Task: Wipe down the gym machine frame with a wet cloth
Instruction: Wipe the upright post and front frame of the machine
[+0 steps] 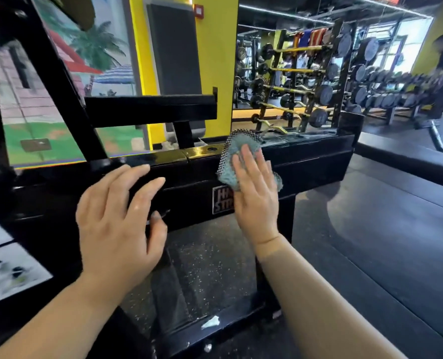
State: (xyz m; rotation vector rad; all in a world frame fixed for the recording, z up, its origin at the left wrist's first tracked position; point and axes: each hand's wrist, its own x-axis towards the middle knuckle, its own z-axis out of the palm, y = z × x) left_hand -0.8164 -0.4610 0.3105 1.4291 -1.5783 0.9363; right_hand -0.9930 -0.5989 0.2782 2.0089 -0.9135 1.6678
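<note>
Your right hand [256,193] lies flat on the blue-grey cloth [241,145]. Its fingers [249,161] are straight and close together, pressing rather than gripping. The cloth is folded over the top front edge of the black frame beam [313,156], and its mesh-backed corner sticks out at 12 o'clock from your fingertips.

The beam's long axis runs 9 to 3 o'clock across your view. From the cloth, bare beam continues toward 3 o'clock to its end, so a sideways stroke fits that axis.

Your left hand [116,216] is at 9 o'clock from the cloth, holding nothing, with its fingers [137,177] spread wide over the beam face (firm contact can't be told). The right hand is the nearer one.

There is a label plate [221,203] on the beam face, half covered by your right palm. Only "H" above "STR" can be read.
</note>
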